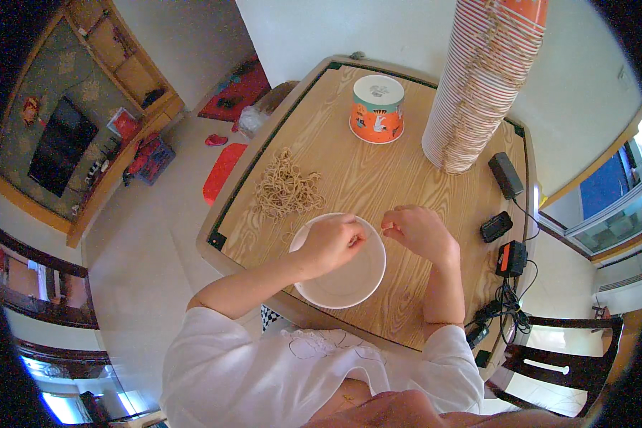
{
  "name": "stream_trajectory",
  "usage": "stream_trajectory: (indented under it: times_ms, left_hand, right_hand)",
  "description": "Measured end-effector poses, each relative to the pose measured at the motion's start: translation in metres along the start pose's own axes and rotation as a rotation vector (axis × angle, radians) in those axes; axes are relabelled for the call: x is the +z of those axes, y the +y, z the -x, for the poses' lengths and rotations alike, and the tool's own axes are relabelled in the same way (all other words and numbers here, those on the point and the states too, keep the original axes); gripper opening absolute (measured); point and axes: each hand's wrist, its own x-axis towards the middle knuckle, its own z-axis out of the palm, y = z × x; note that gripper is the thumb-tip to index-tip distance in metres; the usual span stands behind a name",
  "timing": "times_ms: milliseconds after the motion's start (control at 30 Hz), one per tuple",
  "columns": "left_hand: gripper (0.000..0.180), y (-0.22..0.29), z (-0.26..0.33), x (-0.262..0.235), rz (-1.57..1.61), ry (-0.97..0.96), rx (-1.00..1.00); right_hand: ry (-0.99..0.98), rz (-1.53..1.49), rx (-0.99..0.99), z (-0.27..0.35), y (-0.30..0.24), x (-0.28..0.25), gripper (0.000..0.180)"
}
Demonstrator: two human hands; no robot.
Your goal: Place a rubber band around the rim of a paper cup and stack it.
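A white paper tub (pixel 346 285) stands mouth up at the near edge of the wooden table, its inside facing me. My left hand (pixel 332 242) is over the tub's mouth, fingers curled into a pinch; what they hold, if anything, is too small to make out. Just past the tub's right rim, my right hand (pixel 421 232) is pinched too, its fingertips pointing at the left hand. Whatever lies between those fingertips is unclear. Left of the tub lies a tangled heap of tan cord pieces (pixel 289 187), one strand trailing toward the rim.
An orange and green printed tub (pixel 376 118) sits upside down at the back. Beside it rises a tall, leaning stack of nested tubs (pixel 471 93) with tan cords down its side. A black adapter (pixel 505 176), small devices and bundled cables (pixel 506 307) line the right edge.
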Motion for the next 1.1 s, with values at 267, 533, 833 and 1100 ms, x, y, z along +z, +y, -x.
stream_trajectory:
  times_ms: [267,533,833,1100]
  left_hand:
    - [0.010,0.002,-0.002,-0.001,0.022,0.011,-0.036]
    - [0.011,0.001,-0.003,0.003,0.020,0.021,-0.015]
    - [0.010,0.002,-0.003,0.000,0.049,0.048,-0.031]
    - [0.013,0.000,-0.008,-0.019,0.954,-0.129,-0.362]
  right_hand:
    - [-0.007,0.008,-0.041,-0.001,0.002,0.001,0.014]
    - [-0.009,-0.055,-0.056,-0.004,0.003,0.005,0.015]
    - [0.129,-0.153,0.003,0.002,-0.005,-0.007,0.023]
    - [0.303,-0.356,-0.246,0.000,-0.020,-0.010,0.025]
